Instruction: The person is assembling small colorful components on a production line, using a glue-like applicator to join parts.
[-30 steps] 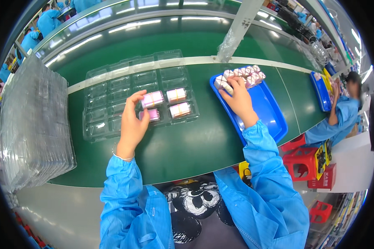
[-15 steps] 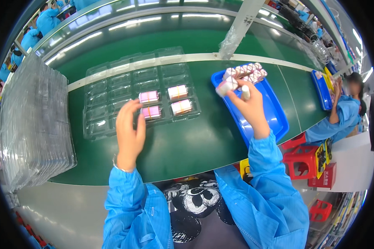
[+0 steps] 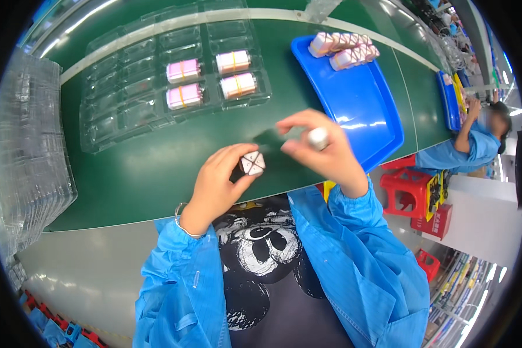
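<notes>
The block (image 3: 253, 163), a moment ago in the right hand (image 3: 332, 155) over the blue tray (image 3: 356, 107), now sits left of it in the left hand's (image 3: 216, 183) closed grip at the counter's (image 3: 197, 148) near side, freeing the right thumb and forefinger, though whether that hand grasps the pale cylinder (image 3: 318, 138) I cannot tell.

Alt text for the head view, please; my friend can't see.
A person's left hand holds a pale pack at a green table; the right hand, blurred, holds a whitish round-ended thing. Beyond lie a clear tray with four banded packs and a blue tray with more.
</notes>
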`<state>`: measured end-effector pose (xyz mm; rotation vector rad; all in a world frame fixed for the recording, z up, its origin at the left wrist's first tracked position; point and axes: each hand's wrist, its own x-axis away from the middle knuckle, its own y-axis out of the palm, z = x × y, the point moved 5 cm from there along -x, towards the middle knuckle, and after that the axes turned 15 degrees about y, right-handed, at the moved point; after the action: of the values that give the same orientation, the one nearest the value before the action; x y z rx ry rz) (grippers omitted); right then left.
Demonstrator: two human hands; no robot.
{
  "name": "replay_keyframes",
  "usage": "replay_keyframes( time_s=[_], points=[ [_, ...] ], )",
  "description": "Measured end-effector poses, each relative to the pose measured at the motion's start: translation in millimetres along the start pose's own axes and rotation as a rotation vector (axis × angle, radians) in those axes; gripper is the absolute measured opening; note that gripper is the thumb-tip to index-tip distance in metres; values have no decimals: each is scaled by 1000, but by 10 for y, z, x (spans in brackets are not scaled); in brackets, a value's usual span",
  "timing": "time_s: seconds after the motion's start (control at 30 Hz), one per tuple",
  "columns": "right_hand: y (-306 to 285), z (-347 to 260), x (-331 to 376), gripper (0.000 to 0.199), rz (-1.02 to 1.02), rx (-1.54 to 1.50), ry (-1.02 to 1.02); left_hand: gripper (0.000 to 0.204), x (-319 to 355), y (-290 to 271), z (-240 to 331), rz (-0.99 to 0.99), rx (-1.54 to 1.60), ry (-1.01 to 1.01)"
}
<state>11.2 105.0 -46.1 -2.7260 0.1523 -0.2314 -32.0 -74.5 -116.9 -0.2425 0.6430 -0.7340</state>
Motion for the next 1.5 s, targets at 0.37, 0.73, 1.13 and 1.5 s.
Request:
replay_keyframes(
  time_s=[0.37,0.73,1.13,1.5],
  points=[
    [240,-114,79,32,-146,-666,-338,48,-29,13,6,-36,-41,36],
    [301,-244,9,27,-248,-495,-370,48,-17,2,5,-25,-60,70],
    [246,-112,-16,28,-176,-666,-372,43,-18,-11,-11,-37,-112,45],
    [245,-186,82,30,-160,-671,-325,42,18,-2,-32,-47,-96,13]
  ],
)
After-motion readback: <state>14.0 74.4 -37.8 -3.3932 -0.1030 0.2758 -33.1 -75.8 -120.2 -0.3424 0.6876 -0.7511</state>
